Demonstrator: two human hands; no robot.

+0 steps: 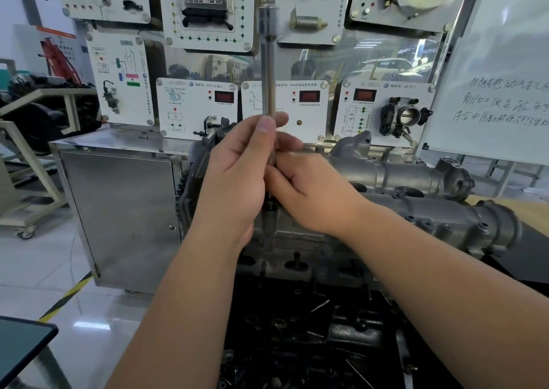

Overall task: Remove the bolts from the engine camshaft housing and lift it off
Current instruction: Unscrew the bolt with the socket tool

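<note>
Head view: both hands [267, 177] around tool shaft [269, 71]

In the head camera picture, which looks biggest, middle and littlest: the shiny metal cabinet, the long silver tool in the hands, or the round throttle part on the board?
1. Metal cabinet, biggest by far.
2. Long silver tool.
3. Throttle part, littlest, though it sits farther back, so it may look smaller than it is.

The engine [401, 210] lies directly before you. Your two hands [234, 174] meet around an upright tool shaft [269, 76] above its left end. The cabinet [118, 204] stands left; display boards [208, 109] stand behind.
</note>
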